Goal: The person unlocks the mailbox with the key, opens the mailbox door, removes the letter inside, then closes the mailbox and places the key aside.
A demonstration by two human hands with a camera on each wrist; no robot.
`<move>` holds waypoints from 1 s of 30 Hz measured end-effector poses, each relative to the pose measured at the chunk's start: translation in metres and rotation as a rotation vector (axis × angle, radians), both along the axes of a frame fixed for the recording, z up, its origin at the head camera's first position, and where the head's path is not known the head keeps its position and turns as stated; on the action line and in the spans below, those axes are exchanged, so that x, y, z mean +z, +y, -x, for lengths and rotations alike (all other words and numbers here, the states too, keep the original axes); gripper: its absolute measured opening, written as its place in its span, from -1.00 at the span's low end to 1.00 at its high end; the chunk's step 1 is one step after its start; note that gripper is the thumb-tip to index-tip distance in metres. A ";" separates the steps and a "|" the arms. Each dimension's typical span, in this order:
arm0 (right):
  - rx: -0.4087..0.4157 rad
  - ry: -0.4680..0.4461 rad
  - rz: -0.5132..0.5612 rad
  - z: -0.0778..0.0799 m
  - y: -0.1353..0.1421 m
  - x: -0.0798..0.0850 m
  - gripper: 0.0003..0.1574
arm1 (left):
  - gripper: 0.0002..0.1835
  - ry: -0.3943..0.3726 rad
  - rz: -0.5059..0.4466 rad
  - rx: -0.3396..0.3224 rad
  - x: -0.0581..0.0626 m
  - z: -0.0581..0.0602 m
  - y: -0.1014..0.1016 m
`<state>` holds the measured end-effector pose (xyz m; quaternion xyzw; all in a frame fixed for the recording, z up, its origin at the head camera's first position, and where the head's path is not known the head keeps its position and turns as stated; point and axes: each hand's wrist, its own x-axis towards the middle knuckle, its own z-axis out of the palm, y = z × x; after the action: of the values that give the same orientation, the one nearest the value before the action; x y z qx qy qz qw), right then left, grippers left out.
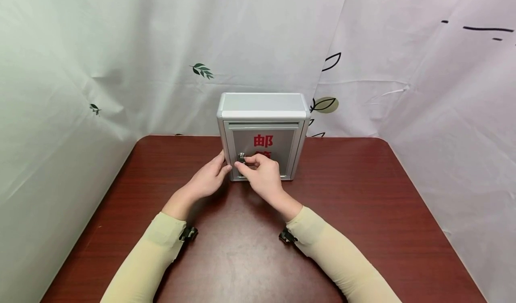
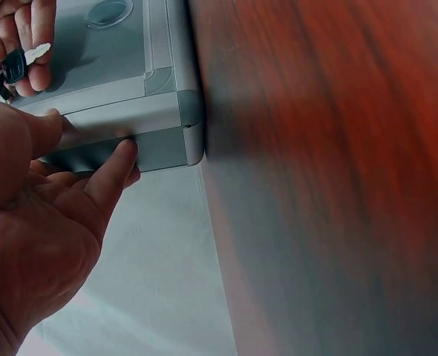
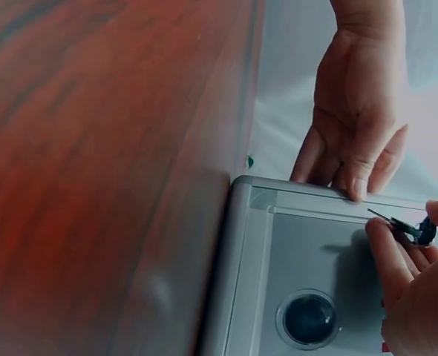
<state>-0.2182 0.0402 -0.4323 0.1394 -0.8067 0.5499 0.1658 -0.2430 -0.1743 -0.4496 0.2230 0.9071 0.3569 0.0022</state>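
Observation:
A silver-grey metal mailbox [image 1: 262,103] with red characters stands upright on the table. My left hand [image 1: 206,177] rests against its left side, fingers nearly straight along the side wall and the thumb at the front edge. With thumb and fingers, my right hand [image 1: 264,174] pinches a small bunch of black-headed keys [image 2: 15,65] in front of the door's left part. One key's metal blade [image 2: 38,52] sticks out from the fingers. A shiny lock [image 1: 242,155] shows just above the right fingertips. Whether a key sits in it is hidden.
The mailbox stands near the far edge of a reddish-brown wooden table [image 1: 342,195]. White cloth [image 1: 169,47] with leaf prints hangs behind and at both sides. A round window [image 3: 308,319] is set low in the mailbox door.

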 end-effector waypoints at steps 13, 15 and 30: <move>-0.013 -0.048 0.087 0.003 -0.003 -0.007 -0.71 | -0.27 0.004 -0.001 0.008 0.004 -0.004 0.000; -0.012 -0.052 0.095 0.003 -0.003 -0.008 -0.71 | -0.27 0.005 -0.005 0.008 0.004 -0.004 0.000; 0.091 -0.232 0.387 0.003 -0.006 -0.008 -0.74 | -0.26 0.003 -0.032 -0.010 0.002 0.001 0.001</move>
<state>-0.2212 0.0342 -0.4405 0.0772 -0.6926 0.7137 0.0708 -0.2437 -0.1735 -0.4480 0.2281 0.9002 0.3710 -0.0011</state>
